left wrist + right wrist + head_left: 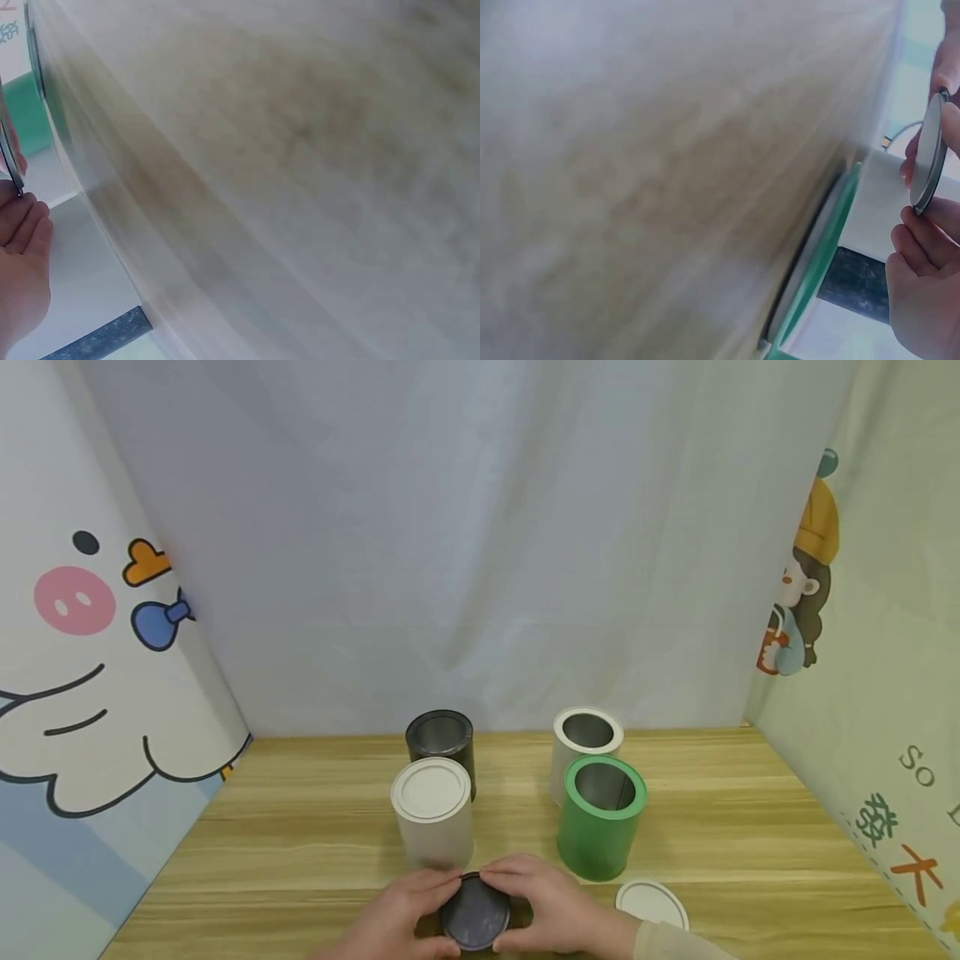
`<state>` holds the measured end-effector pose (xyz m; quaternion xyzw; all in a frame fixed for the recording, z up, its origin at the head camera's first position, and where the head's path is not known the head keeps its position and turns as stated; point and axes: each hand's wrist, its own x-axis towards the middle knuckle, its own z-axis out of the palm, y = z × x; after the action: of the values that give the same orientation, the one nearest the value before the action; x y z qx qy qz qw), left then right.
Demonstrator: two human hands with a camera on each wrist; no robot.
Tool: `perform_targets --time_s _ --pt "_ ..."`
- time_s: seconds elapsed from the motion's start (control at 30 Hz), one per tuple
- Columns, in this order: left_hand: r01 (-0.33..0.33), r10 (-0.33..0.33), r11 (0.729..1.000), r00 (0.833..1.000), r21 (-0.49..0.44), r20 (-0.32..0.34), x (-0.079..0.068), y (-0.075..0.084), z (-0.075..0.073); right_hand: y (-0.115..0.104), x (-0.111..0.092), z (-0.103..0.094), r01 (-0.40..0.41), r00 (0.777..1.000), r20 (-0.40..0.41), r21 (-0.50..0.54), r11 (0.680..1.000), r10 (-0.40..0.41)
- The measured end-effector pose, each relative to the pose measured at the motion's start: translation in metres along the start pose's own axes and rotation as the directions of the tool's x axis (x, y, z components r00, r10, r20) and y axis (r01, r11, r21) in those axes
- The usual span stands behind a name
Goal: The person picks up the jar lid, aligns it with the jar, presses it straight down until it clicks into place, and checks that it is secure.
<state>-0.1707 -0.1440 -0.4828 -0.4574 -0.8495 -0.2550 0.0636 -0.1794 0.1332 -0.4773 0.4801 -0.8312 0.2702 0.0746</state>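
Note:
A round black lid (pixel 476 913) is pinched at its edge by my left hand (pixel 397 910) on one side and my right hand (pixel 551 902) on the other. The right wrist view shows this lid (pixel 930 154) raised off the table, its pale underside visible. Just beyond the hands stands a white can (pixel 438 839) with a white lid on top. Behind it is a black can (pixel 438 735) without a lid. To the right, an uncovered green can (pixel 600 843) stands in front of an uncovered white can (pixel 562 768).
A loose white lid (pixel 651 903) lies on the wooden table (pixel 300 835) to the right of my right hand. A green-rimmed lid (pixel 847 210) also lies flat, mostly hidden by that hand in the head view. Curtains (pixel 450 527) enclose the table's back and sides.

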Motion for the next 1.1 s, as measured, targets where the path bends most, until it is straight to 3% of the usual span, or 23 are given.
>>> perform_targets --time_s 0.17,0.57,0.8,0.97,1.1 --pt "0.032 -0.034 0.998 0.999 -0.063 -0.043 0.003 0.004 -0.001 -0.002 -0.001 -0.006 -0.019 1.000 -0.007 0.061 0.998 0.019" --pt "-0.016 0.016 1.000 0.990 0.004 -0.139 0.012 0.013 -0.007 -0.004 -0.004 -0.019 -0.053 0.997 -0.046 0.053 0.997 0.056" --pt "-0.051 0.056 0.998 0.978 0.030 -0.200 0.018 0.016 -0.011 -0.004 -0.005 -0.027 -0.080 0.995 -0.059 0.039 0.996 0.082" --pt "-0.048 0.050 0.999 0.970 0.014 -0.237 0.022 0.018 -0.013 -0.005 -0.005 -0.035 -0.078 0.995 -0.063 0.046 0.996 0.081" --pt "-0.061 0.059 0.998 0.954 0.003 -0.295 0.026 0.020 -0.013 -0.004 -0.004 -0.042 -0.053 0.995 -0.080 0.039 0.998 0.056"
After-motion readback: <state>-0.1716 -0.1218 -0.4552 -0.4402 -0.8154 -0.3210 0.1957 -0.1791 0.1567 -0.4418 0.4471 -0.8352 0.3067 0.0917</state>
